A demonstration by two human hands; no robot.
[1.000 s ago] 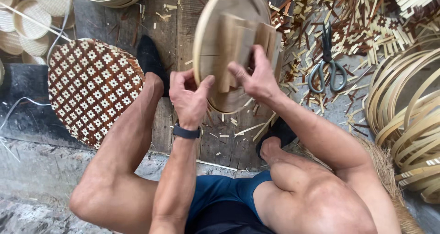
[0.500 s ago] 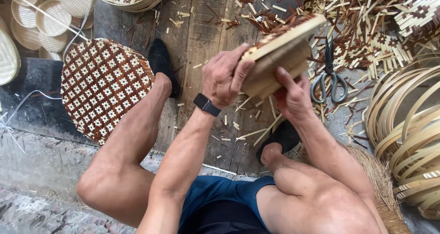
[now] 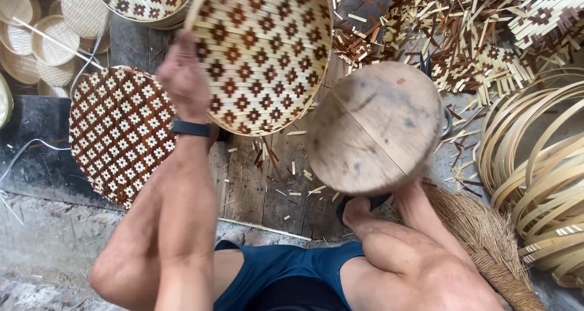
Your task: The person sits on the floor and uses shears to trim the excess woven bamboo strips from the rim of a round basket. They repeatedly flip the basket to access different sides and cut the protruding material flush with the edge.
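My left hand (image 3: 182, 73) grips the rim of a round woven bamboo tray (image 3: 267, 49) with a brown diamond pattern, held up and tilted toward me. A thick round wooden block (image 3: 377, 128) is lifted beside it at the right, its flat worn face toward the camera. My right hand is hidden behind this block; only the wrist (image 3: 409, 188) shows below it. The tray and the block have a small gap between them. I sit low, knees apart, over a wooden plank floor (image 3: 261, 183).
A second patterned tray (image 3: 121, 134) lies on the floor at left. Plain woven baskets (image 3: 48, 37) are stacked top left. Bamboo hoops (image 3: 535, 165) pile at right, strip offcuts (image 3: 462, 31) top right, a straw broom (image 3: 486, 238) by my right leg.
Both hands held the tray fitted over the wooden block. Now they are apart: my left hand has lifted the tray up and left, my right holds the block alone.
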